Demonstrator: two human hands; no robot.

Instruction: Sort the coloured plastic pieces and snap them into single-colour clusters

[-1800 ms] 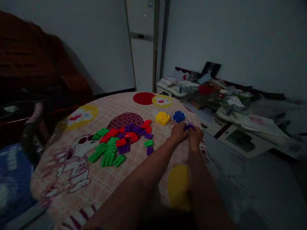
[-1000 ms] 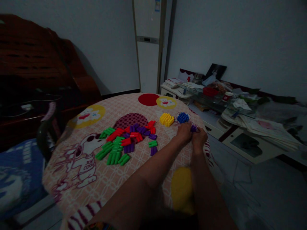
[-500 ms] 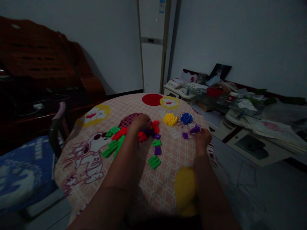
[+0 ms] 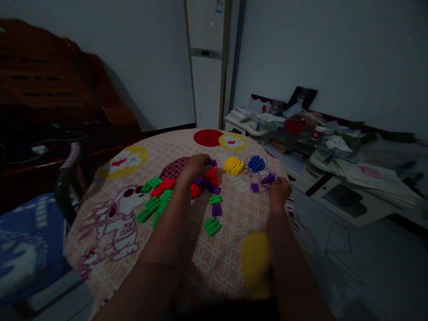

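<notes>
My left hand (image 4: 196,164) is curled over the heap of loose red and purple pegs (image 4: 204,182) in the middle of the round table; a purple peg (image 4: 212,162) shows at its fingertips. My right hand (image 4: 279,191) rests near the table's right edge, fingers curled against a small purple peg cluster (image 4: 268,179). A single purple peg (image 4: 254,187) lies just left of it. A yellow peg block (image 4: 233,165) and a blue peg block (image 4: 256,163) sit behind. Green pegs (image 4: 154,206) lie to the left, with a few more green pegs (image 4: 211,225) near my forearm.
The table wears a pink cartoon-print cloth (image 4: 117,223). A dark chair back (image 4: 68,178) stands at its left, a wooden sofa (image 4: 50,102) behind. A low cluttered cabinet (image 4: 301,129) runs along the right wall, and a tall white air conditioner (image 4: 207,62) stands in the corner.
Both hands were together on the purple cluster at the right. My left hand has left it and crossed to the middle heap, reaching slightly further back since half a second ago. My right hand stays.
</notes>
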